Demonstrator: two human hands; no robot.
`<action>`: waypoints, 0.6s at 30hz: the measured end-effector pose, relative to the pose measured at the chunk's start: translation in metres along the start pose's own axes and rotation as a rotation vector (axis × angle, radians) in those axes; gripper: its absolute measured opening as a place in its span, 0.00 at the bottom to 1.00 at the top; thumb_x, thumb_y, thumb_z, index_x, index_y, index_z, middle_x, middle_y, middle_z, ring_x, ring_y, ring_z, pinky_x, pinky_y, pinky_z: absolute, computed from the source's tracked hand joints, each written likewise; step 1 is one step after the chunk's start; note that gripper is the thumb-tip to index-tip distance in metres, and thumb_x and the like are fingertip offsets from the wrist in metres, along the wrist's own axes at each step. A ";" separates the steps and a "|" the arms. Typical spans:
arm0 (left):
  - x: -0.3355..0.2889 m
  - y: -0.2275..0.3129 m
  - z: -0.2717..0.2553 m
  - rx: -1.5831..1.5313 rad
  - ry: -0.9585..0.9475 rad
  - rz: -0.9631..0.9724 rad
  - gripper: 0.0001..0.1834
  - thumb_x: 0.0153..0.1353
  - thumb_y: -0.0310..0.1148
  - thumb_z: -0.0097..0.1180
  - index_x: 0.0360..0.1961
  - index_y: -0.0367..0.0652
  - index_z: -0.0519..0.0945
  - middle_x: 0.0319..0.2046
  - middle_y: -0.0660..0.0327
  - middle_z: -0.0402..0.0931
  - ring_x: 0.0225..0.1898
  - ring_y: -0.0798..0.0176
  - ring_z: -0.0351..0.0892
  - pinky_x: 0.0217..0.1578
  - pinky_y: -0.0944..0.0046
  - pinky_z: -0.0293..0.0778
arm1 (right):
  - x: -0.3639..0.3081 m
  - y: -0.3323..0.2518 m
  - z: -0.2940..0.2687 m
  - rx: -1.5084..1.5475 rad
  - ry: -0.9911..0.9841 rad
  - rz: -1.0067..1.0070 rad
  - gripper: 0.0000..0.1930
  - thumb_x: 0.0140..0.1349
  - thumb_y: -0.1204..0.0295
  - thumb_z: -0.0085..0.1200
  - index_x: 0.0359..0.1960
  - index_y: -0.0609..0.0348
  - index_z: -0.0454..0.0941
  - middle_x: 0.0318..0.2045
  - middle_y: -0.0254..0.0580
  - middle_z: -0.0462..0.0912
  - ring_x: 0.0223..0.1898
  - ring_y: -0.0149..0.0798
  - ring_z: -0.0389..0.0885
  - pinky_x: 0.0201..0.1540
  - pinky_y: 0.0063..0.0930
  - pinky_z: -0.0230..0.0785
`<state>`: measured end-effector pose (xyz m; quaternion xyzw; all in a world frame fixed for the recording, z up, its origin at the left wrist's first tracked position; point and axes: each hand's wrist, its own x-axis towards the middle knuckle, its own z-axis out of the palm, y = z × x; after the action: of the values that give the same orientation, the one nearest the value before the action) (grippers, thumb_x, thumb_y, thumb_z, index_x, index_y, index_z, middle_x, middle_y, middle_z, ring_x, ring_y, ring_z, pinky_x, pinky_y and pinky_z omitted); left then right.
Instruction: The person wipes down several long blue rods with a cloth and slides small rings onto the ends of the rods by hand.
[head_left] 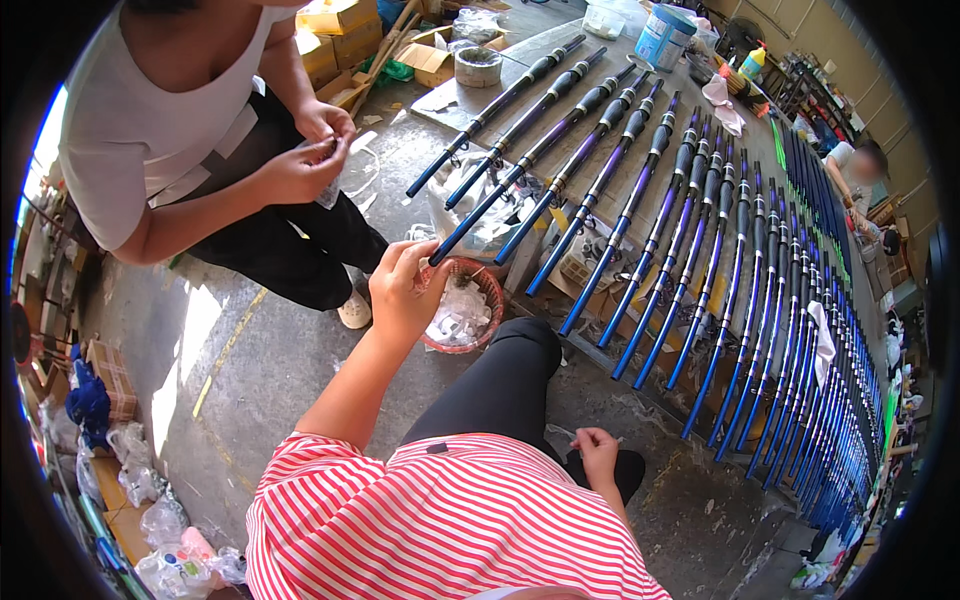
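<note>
A long row of blue and purple fishing rods (592, 208) with black grips lies side by side across the table, blue ends over its near edge. My left hand (402, 292) reaches out at the left end of the row. Its thumb and fingers close around the blue end of one fishing rod (470, 222). Low beside my leg, my right hand (599, 456) is closed with its fingertips together. A thin, clear sliver seems to stick out from those fingers, too small to name.
Below the rods stands a red basket (492, 312) of white scraps. A person (170, 130) in a white top stands at the left, fingering something small. Another person (858, 170) is at the far right. A blue tub (664, 38) sits on the table (520, 66).
</note>
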<state>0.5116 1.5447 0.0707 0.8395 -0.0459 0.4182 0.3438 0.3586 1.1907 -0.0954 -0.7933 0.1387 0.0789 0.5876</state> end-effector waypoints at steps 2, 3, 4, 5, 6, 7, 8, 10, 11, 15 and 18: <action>0.000 0.002 -0.002 -0.008 0.003 -0.031 0.14 0.40 0.25 0.62 0.32 0.40 0.75 0.26 0.59 0.73 0.18 0.65 0.71 0.18 0.70 0.67 | -0.026 -0.071 0.002 -0.240 -0.014 -0.271 0.04 0.49 0.77 0.54 0.21 0.66 0.76 0.16 0.39 0.77 0.19 0.28 0.75 0.23 0.19 0.66; 0.000 0.004 -0.002 -0.018 0.001 -0.045 0.14 0.40 0.25 0.63 0.32 0.40 0.75 0.26 0.59 0.72 0.18 0.66 0.71 0.17 0.70 0.67 | -0.036 -0.097 0.000 -0.265 -0.023 -0.405 0.03 0.47 0.78 0.54 0.21 0.66 0.76 0.16 0.39 0.77 0.19 0.29 0.75 0.23 0.19 0.65; 0.000 0.006 -0.003 -0.036 -0.009 -0.054 0.14 0.40 0.26 0.63 0.32 0.40 0.75 0.26 0.59 0.72 0.17 0.67 0.70 0.17 0.71 0.66 | -0.046 -0.121 -0.003 -0.289 -0.032 -0.540 0.02 0.46 0.80 0.54 0.20 0.66 0.76 0.16 0.40 0.77 0.19 0.30 0.75 0.23 0.20 0.65; 0.000 0.006 -0.004 -0.053 -0.017 -0.062 0.15 0.40 0.26 0.63 0.32 0.40 0.75 0.26 0.60 0.72 0.17 0.67 0.69 0.17 0.71 0.66 | -0.056 -0.144 -0.008 -0.283 -0.037 -0.568 0.01 0.45 0.80 0.54 0.20 0.65 0.76 0.15 0.40 0.77 0.18 0.31 0.75 0.22 0.20 0.65; 0.001 0.006 -0.004 -0.071 -0.024 -0.071 0.15 0.40 0.26 0.63 0.32 0.40 0.75 0.25 0.60 0.72 0.16 0.68 0.68 0.16 0.71 0.65 | -0.064 -0.168 -0.014 -0.278 -0.042 -0.598 0.01 0.45 0.81 0.53 0.21 0.65 0.76 0.15 0.39 0.76 0.18 0.32 0.75 0.22 0.20 0.65; 0.001 0.006 -0.004 -0.077 -0.025 -0.074 0.15 0.40 0.26 0.63 0.32 0.40 0.75 0.25 0.60 0.72 0.16 0.68 0.68 0.16 0.72 0.65 | -0.072 -0.191 -0.020 -0.319 -0.017 -0.630 0.03 0.43 0.79 0.56 0.21 0.64 0.76 0.16 0.40 0.76 0.18 0.34 0.75 0.22 0.21 0.65; 0.001 0.005 -0.003 -0.081 -0.026 -0.077 0.15 0.40 0.27 0.63 0.32 0.40 0.75 0.25 0.60 0.72 0.16 0.69 0.67 0.16 0.72 0.65 | -0.076 -0.215 -0.027 -0.358 0.006 -0.660 0.05 0.41 0.77 0.59 0.21 0.63 0.76 0.16 0.41 0.76 0.19 0.36 0.76 0.22 0.22 0.66; 0.001 0.005 -0.003 -0.082 -0.031 -0.087 0.15 0.40 0.27 0.63 0.32 0.40 0.75 0.24 0.60 0.72 0.16 0.69 0.67 0.16 0.72 0.65 | -0.068 -0.271 -0.035 -0.491 0.030 -0.924 0.07 0.41 0.77 0.60 0.23 0.61 0.76 0.17 0.41 0.76 0.18 0.35 0.75 0.21 0.23 0.66; 0.001 0.004 -0.004 -0.072 -0.032 -0.092 0.15 0.40 0.27 0.63 0.32 0.40 0.75 0.24 0.60 0.72 0.16 0.68 0.67 0.16 0.72 0.65 | -0.057 -0.300 -0.034 -0.573 0.021 -1.044 0.07 0.41 0.77 0.60 0.24 0.61 0.76 0.17 0.41 0.76 0.18 0.35 0.75 0.21 0.23 0.66; 0.003 0.000 -0.006 -0.045 -0.082 -0.133 0.15 0.41 0.27 0.63 0.32 0.41 0.75 0.23 0.60 0.72 0.16 0.67 0.68 0.17 0.70 0.65 | 0.033 -0.382 0.009 -0.788 -0.078 -1.214 0.07 0.43 0.77 0.59 0.25 0.62 0.76 0.19 0.41 0.76 0.21 0.37 0.75 0.22 0.24 0.66; 0.004 -0.002 0.000 -0.116 -0.049 -0.085 0.15 0.40 0.24 0.63 0.33 0.38 0.76 0.22 0.62 0.71 0.13 0.75 0.63 0.14 0.76 0.58 | 0.120 -0.390 0.049 -0.874 -0.113 -1.287 0.08 0.45 0.72 0.57 0.28 0.58 0.77 0.26 0.39 0.77 0.27 0.40 0.77 0.29 0.27 0.69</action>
<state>0.5150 1.5468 0.0726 0.8293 -0.0428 0.3793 0.4081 0.5960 1.3278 0.2107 -0.8719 -0.4228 -0.1900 0.1578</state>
